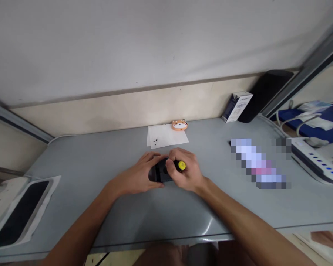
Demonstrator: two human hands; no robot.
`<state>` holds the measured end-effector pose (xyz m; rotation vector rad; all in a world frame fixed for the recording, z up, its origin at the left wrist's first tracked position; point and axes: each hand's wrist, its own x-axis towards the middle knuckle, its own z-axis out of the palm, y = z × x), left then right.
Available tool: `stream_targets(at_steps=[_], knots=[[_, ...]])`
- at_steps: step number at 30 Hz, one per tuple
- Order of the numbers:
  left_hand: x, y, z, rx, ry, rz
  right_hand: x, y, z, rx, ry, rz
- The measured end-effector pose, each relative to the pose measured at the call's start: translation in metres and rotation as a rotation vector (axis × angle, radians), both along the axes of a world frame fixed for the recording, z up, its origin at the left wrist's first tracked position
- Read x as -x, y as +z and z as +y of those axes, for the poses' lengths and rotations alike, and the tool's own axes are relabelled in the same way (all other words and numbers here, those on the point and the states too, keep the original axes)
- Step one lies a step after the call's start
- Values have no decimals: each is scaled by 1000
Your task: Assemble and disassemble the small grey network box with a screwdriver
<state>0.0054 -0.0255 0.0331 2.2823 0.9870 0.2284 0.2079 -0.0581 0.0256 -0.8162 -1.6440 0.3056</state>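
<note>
Forearms cross the front of the desk from either side, and between the hands, at mid-desk, is a small black block. The left hand is curved around the block's left end, digits along its far and near edges, a narrow hold that steadies it. The right hand is closed around a yellow-ended tool over the block's right part; the tool's tip is hidden, so whether it touches cannot be told. The block looks stiff and fairly light, probably smooth plastic that could slide on the glossy desk, so the side edges seem the sound place to grip, with the top left free. The tool looks rigid and easy to hold in a fist, best kept near upright. Just beyond lies white paper with a few dark specks, perhaps screws: tiny, easily scattered, better pinched than swept. An orange animal-faced case rests at the paper's far edge, near the wall.
</note>
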Motion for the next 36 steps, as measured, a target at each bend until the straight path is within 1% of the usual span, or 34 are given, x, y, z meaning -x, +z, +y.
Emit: stream_targets(at_steps=[3,9,12,15,20,26,32,36], knots=[[1,0,1,14,9,22,-6,4,1,18,-43,13],[0,4,1,-25,-21,12,-18,13,5,255,-140,133],[-1,5,1,-48,-52,10,-22,14,8,324,-183,184],[-2,4,2,-81,-65,19,-26,14,11,360,-216,229],[-1,2,3,-84,-95,35,-32,16,14,340,-238,280],[-1,3,2,-79,-102,64,-38,16,17,310,-276,283],[-1,-1,1,-117,-112,36,-47,17,18,304,-330,284],[-3,0,-1,-130,-107,20,-47,15,17,282,-355,305]])
